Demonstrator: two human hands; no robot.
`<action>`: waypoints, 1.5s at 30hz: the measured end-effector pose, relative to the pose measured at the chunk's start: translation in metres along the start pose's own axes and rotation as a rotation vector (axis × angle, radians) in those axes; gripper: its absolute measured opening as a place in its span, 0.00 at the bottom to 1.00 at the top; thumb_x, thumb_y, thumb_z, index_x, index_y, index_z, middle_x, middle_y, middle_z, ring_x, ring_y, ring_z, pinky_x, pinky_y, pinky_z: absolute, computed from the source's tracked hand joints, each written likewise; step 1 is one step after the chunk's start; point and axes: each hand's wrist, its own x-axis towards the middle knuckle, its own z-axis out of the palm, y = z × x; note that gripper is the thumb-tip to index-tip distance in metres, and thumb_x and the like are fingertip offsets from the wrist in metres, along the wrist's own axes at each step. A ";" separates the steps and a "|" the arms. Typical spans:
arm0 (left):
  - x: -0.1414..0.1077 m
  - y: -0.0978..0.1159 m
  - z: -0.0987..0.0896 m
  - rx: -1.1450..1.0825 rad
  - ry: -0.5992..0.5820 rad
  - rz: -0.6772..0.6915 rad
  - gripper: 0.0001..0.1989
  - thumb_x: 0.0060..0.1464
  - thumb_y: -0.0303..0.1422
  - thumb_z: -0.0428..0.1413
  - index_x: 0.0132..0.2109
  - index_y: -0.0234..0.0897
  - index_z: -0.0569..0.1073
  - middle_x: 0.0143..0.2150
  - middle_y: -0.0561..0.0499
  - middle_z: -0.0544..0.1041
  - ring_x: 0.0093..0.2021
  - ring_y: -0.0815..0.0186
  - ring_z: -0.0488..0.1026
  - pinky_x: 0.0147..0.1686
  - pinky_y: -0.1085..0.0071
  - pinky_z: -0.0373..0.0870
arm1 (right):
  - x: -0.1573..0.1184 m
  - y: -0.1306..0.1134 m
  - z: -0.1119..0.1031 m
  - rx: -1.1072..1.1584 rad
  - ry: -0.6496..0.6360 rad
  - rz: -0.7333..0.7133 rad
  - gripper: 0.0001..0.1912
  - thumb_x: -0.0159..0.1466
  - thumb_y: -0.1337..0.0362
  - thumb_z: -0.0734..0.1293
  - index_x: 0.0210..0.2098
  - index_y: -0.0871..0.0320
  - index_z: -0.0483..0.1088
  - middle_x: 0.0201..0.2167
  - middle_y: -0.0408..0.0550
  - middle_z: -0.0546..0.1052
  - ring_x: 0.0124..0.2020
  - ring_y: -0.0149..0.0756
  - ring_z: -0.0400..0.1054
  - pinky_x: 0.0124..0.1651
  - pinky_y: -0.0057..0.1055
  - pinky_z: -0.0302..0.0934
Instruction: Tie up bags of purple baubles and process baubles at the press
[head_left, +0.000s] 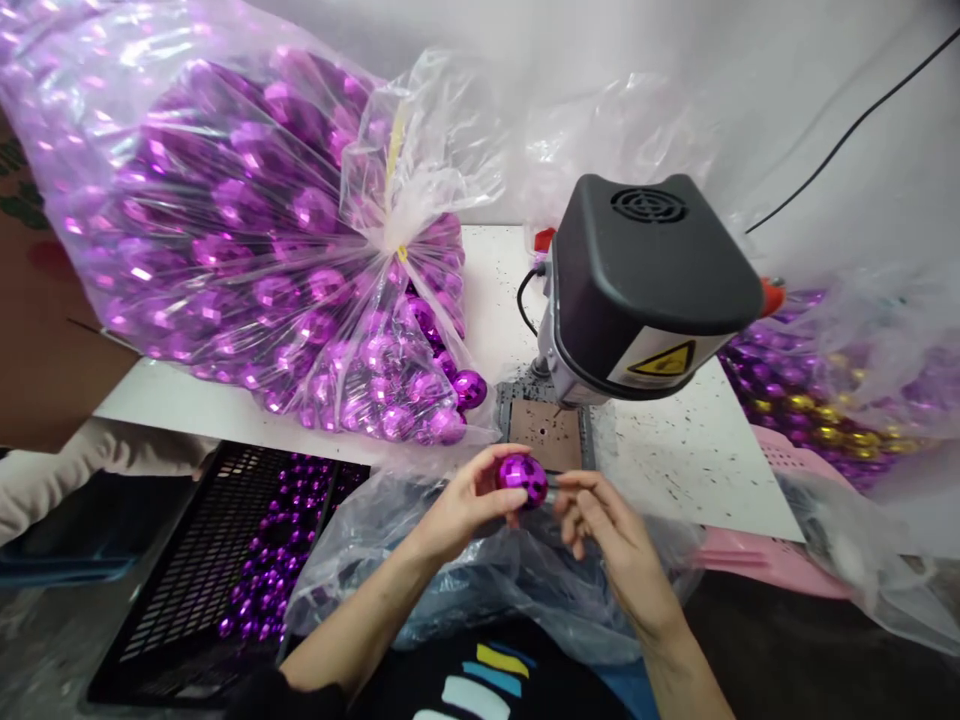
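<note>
My left hand (472,495) is closed around a shiny purple mirror-faceted ball (523,481), gripped between thumb and fingers. Just to the right of the ball is my right hand (600,515), its fingers pinched together and slightly blurred. A small dark, thin shape shows between its fingertips and the ball, but I cannot make out what it is. Both hands are in front of a bench drill press (652,285) with a black cover and a yellow warning sign. Under its head sits a brown square plate (536,425) with a small hole.
A large tied clear bag (225,220) of purple balls fills the left of the white table (675,470). One loose ball (470,389) lies by its mouth. Dark chips are scattered around the machine. Below left is a black crate (172,560); on the right, a pink plastic seat (772,565).
</note>
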 end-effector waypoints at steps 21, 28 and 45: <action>0.050 -0.020 -0.019 -0.173 0.076 -0.201 0.26 0.55 0.49 0.60 0.54 0.37 0.71 0.40 0.47 0.77 0.31 0.64 0.77 0.28 0.70 0.75 | 0.033 0.011 -0.017 -0.271 0.160 -0.078 0.26 0.62 0.49 0.67 0.56 0.53 0.67 0.48 0.50 0.72 0.34 0.28 0.66 0.35 0.26 0.63; 0.067 -0.025 -0.023 -0.352 0.114 -0.239 0.26 0.53 0.45 0.64 0.53 0.34 0.70 0.35 0.48 0.78 0.27 0.68 0.77 0.24 0.76 0.73 | 0.039 0.020 -0.037 -0.208 0.304 -0.028 0.26 0.60 0.45 0.67 0.47 0.59 0.72 0.37 0.49 0.75 0.32 0.30 0.67 0.32 0.26 0.60; 0.110 -0.051 -0.012 0.679 0.256 0.299 0.24 0.52 0.40 0.65 0.54 0.40 0.71 0.49 0.46 0.76 0.51 0.55 0.72 0.50 0.60 0.71 | 0.040 0.042 -0.034 -0.239 0.211 -0.010 0.23 0.62 0.46 0.66 0.45 0.57 0.73 0.36 0.48 0.76 0.32 0.30 0.68 0.38 0.28 0.63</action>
